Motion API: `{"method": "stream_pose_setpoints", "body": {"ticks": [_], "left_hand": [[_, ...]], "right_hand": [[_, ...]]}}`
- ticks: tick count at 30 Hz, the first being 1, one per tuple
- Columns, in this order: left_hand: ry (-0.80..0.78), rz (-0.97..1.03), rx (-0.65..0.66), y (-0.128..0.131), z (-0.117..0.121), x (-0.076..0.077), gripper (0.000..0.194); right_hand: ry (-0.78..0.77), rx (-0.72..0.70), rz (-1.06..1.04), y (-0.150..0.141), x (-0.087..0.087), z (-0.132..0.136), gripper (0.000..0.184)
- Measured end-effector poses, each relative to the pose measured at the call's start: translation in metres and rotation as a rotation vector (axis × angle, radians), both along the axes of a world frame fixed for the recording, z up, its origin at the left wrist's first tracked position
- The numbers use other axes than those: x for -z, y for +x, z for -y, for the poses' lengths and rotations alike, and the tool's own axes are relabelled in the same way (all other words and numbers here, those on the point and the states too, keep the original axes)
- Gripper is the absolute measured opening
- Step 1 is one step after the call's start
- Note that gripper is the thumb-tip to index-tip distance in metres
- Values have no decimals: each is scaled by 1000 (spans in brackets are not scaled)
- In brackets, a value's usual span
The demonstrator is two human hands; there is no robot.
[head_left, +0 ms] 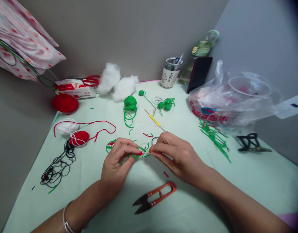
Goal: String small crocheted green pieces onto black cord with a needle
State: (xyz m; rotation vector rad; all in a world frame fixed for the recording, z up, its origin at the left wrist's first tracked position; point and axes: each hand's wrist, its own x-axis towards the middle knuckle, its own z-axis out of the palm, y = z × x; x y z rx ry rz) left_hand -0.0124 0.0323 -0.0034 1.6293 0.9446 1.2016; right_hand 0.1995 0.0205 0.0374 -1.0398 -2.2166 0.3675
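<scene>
My left hand (121, 158) is closed, its thumb and fingers pinching a small crocheted piece (140, 153) of red and green yarn with loose green ends. Close to its right edge, my right hand (177, 155) is pinched shut. A strand of black yarn (154, 139) loops up at those fingertips; whether a needle is between them is too small to tell. Partly behind my left hand lies another red, white and green crocheted piece (110, 145). Beyond my right hand rests a yellow-handled crochet hook (154, 120). Orange thread snips (154, 197) lie in front of both hands.
Balls of red yarn (79, 138), green yarn (130, 105) and a black yarn tangle (58, 165) spread leftward and behind. White stuffing (124, 87) sits at the back. Green yarn scraps (215, 139), a hair claw (253, 143) and a plastic bag (212, 106) are at right.
</scene>
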Motion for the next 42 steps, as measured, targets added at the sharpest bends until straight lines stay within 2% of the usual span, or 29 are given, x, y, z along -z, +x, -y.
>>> {"method": "stream_pose_setpoints", "body": {"ticks": [6, 10, 14, 17, 25, 29, 32, 38, 42], "left_hand": [[-37, -54, -30, -3, -2, 1, 15], [-184, -18, 24, -3, -3, 1, 14], [-261, 5, 64, -2, -3, -4, 12], [-375, 76, 109, -2, -2, -8, 13], [-628, 253, 39, 2, -7, -9, 17], [-720, 285, 81, 3, -9, -8, 22], [-778, 314, 115, 3, -9, -9, 23], [-872, 369, 140, 2, -11, -16, 25], [-892, 401, 190, 1, -11, -15, 22]], "right_hand": [[-28, 37, -28, -5, 6, 1, 15], [-67, 63, -22, -4, 8, 0, 15], [-49, 91, -28, -2, 8, -1, 16], [-16, 116, -19, -1, 8, -2, 15], [0, 92, -1, -3, 11, -2, 18], [-27, 76, -23, -3, 11, -1, 17], [-91, 59, -71, -3, 9, -2, 16], [-380, 35, -217, 2, 4, -7, 17], [-517, 19, -326, 4, 5, -11, 17]]}}
